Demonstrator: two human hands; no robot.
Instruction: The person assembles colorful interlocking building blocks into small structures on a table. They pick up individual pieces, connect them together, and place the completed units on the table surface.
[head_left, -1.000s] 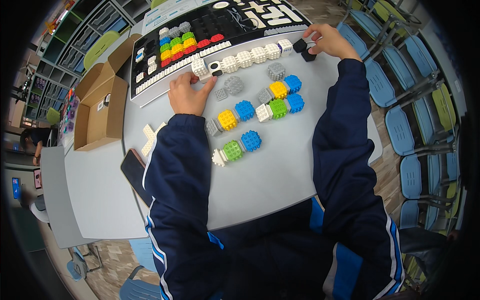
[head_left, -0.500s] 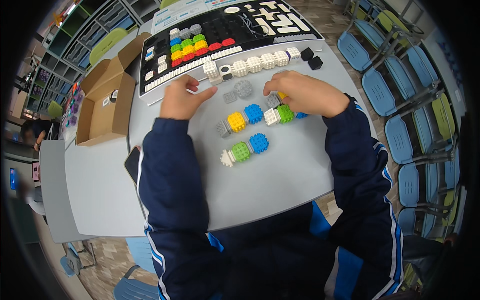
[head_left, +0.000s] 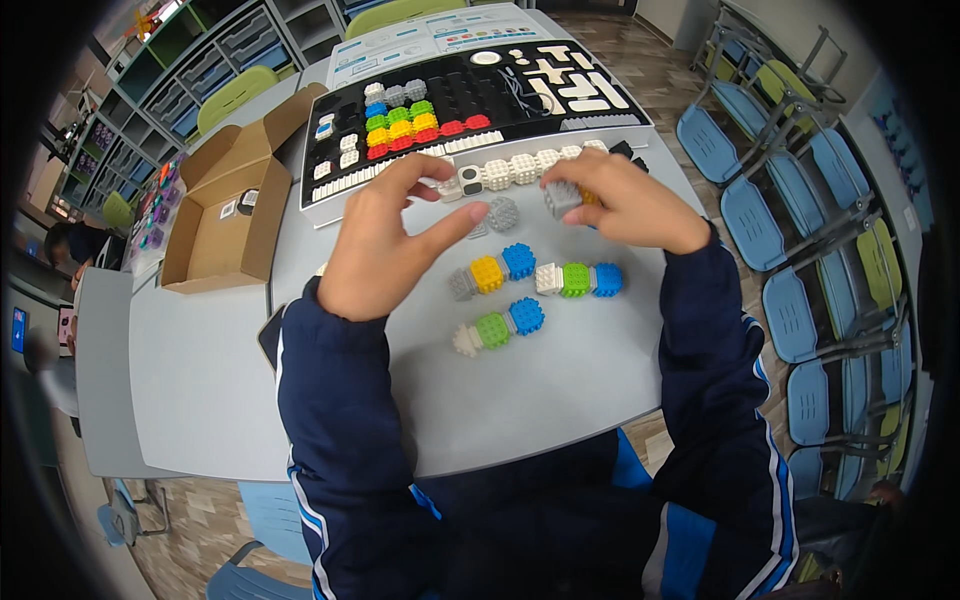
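Note:
My right hand (head_left: 632, 203) pinches a joined grey and yellow building-block piece (head_left: 562, 199), lifted above the table; part of it is hidden by the fingers. My left hand (head_left: 385, 235) is open and empty, thumb and fingers apart, near a loose grey knobbly block (head_left: 502, 214). Between and below the hands lie three short joined block rows: one grey, yellow and blue (head_left: 487, 273), one white, green and blue (head_left: 576, 280), and nearest me another white, green and blue one (head_left: 493, 330). A line of white blocks (head_left: 523, 168) runs behind the hands.
A black-lined kit tray (head_left: 455, 90) with coloured blocks and white parts fills the far side. To the left stands an open cardboard box (head_left: 222, 235). A phone (head_left: 270, 338) lies partly under my left sleeve. Blue chairs (head_left: 760, 230) line the right.
My right hand has lifted the grey and yellow piece off the table. My left hand has come nearer, still open. The whole view has shifted slightly.

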